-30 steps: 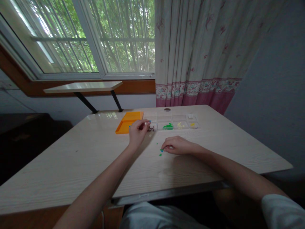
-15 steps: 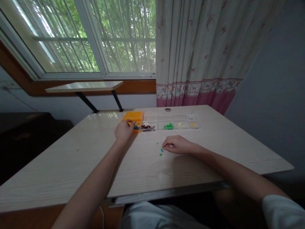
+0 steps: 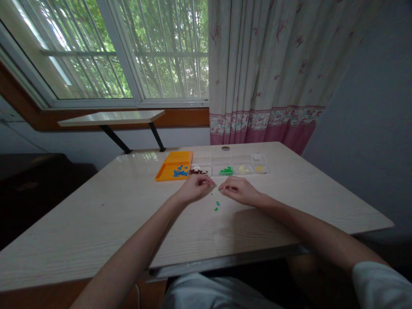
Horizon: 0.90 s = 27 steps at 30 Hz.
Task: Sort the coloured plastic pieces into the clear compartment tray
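Note:
My left hand (image 3: 196, 188) is closed in a pinch just in front of the clear box; whatever lies between its fingertips is too small to make out. Facing it, a short gap away, my right hand (image 3: 240, 190) pinches a small green piece (image 3: 219, 189). Below the fingertips, small green pieces (image 3: 216, 209) and a blue piece (image 3: 218, 204) lie loose on the table. Blue pieces (image 3: 180, 171) fill part of an orange tray (image 3: 163, 172) at the left. Beside it, the clear divided box (image 3: 213, 170) holds dark brown pieces (image 3: 197, 172), green pieces (image 3: 227, 171) and pale yellow pieces (image 3: 243, 170).
The light wooden table (image 3: 116, 223) runs to a front edge near my lap. A raised white shelf (image 3: 112, 116) on black legs stands at the back left. Behind the table are a window and a patterned curtain (image 3: 251, 86). Deeper yellow pieces (image 3: 259, 168) sit in the box's right end.
My left hand has moved from the blue pieces in the orange tray rightward and nearer, beside my right hand. My right hand has risen slightly away from the loose pieces.

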Motion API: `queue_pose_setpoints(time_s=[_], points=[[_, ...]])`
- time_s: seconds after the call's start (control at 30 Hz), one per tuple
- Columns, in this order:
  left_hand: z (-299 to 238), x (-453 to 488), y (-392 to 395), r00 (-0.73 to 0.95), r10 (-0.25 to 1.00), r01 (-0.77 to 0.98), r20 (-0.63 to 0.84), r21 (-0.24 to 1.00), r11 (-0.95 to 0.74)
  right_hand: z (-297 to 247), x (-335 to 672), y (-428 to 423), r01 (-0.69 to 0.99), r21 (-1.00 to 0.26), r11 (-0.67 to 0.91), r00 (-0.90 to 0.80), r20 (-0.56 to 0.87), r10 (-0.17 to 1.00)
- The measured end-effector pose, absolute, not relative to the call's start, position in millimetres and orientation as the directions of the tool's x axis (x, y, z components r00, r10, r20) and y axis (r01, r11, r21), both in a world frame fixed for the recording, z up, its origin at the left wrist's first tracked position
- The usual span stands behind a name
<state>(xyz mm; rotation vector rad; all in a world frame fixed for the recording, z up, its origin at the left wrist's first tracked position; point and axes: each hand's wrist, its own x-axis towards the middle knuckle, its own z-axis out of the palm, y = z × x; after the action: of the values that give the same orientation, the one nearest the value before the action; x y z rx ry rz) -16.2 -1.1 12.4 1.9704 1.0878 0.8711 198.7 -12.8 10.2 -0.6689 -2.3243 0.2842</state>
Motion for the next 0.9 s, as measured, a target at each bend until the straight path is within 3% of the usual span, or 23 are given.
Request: queue_pose_setpoints(time_s=[0.27,0.5,0.9], points=[[16,0,-14,0.44,0.88,0.213,0.181,0.931,-0.298,9,199,-11,0.376,-0.368,0.851,-0.522,0.675,0.522],[9,1,-11,0.433,0.886,0.2,0.167,0.941,-0.274,6,198,-9,0.356,-0.325,0.876,-0.548,0.687,0.478],[9,2,-10,0.433,0.882,0.19,0.188,0.937,-0.293,9,198,-11,0.406,-0.313,0.858,-0.534,0.681,0.501]])
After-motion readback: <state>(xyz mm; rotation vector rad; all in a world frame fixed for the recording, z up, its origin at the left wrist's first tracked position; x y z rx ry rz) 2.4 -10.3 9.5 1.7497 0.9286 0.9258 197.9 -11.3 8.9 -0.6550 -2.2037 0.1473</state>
